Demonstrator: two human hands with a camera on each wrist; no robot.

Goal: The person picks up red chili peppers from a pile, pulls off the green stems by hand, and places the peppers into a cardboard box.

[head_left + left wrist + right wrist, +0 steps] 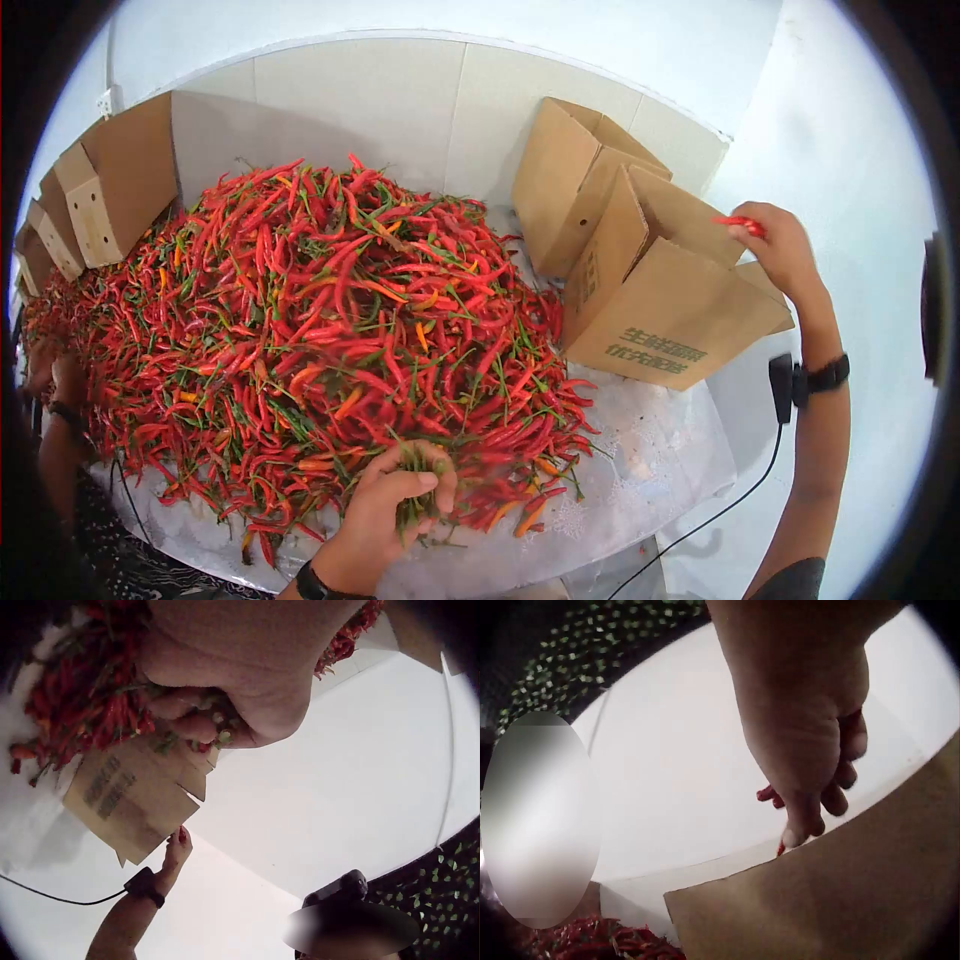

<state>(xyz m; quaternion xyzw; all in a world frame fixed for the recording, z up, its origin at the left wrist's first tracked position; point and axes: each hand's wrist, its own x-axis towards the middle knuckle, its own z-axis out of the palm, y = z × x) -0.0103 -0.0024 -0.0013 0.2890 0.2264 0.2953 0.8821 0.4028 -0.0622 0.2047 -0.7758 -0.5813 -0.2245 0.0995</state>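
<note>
From the head view, a large heap of red chillies (pixel 330 300), flecked with green stems and a few orange pods, spreads from the centre out to nine o'clock on a table (pixel 665 435) with a pale covering. At half past six, the person's left hand (pixel 400 490) curls its fingers and thumb around a bunch of green stems (pixel 412 500) at the heap's near edge; how many pods hang from it cannot be told.

Near three o'clock, the right hand (pixel 778 245) pinches a few red pods (pixel 743 226) beside the upper flaps of a lettered carton (pixel 650 310). Whether it touches the cardboard is unclear. A second carton (pixel 560 190) stands behind, towards one o'clock, and more cartons (pixel 130 180) line the heap's edge at ten. Another person's hand (pixel 65 385) shows dimly at nine o'clock.

The pods look light, slim and smooth-skinned, probably firm but easily bruised or snapped, and a little slippery in a loose handful. The thin stems seem bendy and likely to tangle with neighbours. The stem end appears the best place to take hold, with a gentle pinch that spares the flesh.
</note>
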